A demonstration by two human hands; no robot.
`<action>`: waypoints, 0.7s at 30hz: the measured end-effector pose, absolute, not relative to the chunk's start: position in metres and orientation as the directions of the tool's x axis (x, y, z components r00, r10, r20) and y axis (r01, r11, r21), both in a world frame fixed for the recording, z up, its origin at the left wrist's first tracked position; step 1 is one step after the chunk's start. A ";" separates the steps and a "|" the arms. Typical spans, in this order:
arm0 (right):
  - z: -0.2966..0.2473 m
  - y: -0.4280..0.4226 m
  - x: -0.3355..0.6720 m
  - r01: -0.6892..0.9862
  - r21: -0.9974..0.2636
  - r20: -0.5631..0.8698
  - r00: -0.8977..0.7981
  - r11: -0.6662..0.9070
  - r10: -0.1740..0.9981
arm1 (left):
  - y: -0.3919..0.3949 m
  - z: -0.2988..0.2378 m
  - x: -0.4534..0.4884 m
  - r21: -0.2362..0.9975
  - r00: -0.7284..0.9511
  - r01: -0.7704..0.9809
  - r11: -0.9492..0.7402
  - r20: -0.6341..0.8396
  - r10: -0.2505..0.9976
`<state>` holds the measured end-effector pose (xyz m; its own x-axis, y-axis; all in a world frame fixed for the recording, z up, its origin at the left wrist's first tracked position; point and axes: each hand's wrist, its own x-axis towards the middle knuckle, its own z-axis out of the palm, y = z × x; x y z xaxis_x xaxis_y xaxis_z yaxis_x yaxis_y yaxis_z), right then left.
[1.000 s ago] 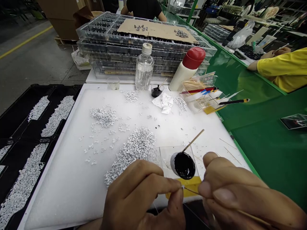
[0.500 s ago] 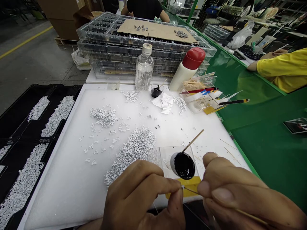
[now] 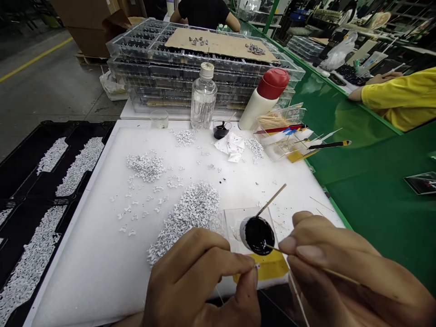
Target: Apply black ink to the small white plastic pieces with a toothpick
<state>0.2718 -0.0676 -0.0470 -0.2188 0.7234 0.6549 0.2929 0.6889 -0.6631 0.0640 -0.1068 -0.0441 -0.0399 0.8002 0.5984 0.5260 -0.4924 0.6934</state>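
Observation:
My left hand (image 3: 200,286) pinches a tiny white part (image 3: 257,266) between thumb and forefinger, low in the view. My right hand (image 3: 344,281) grips a thin wooden stick (image 3: 316,268), whose tip reaches into a small cup of black paint (image 3: 259,235). A second stick (image 3: 271,200) leans in that cup. The cup stands on a clear plastic piece over a yellow card (image 3: 272,268). A big heap of small white parts (image 3: 190,211) lies just left of the cup on the white foam board (image 3: 102,254).
Smaller piles of white parts (image 3: 146,165) dot the board. At its far edge stand a clear bottle (image 3: 203,97), a red-capped white bottle (image 3: 264,97), a small black paint cup (image 3: 220,129) and stacked clear trays (image 3: 160,68). Black trays (image 3: 34,181) hold parts on the left. A yellow-sleeved person (image 3: 398,97) works on the right.
My right hand has lifted the stick's tip away from the white part in my left fingers and moved it up into the black paint cup. My left hand stays put.

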 end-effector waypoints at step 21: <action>-0.037 -0.059 0.261 0.291 -0.697 0.648 -0.137 0.656 0.749 | -0.105 -0.044 0.062 0.694 -0.037 0.523 -0.495 0.598 0.801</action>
<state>0.2609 -0.0593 -0.0369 -0.1369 0.7490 0.6483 0.2907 0.6560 -0.6965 0.0619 -0.1053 -0.0439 -0.0366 0.8007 0.5980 0.5229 -0.4946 0.6943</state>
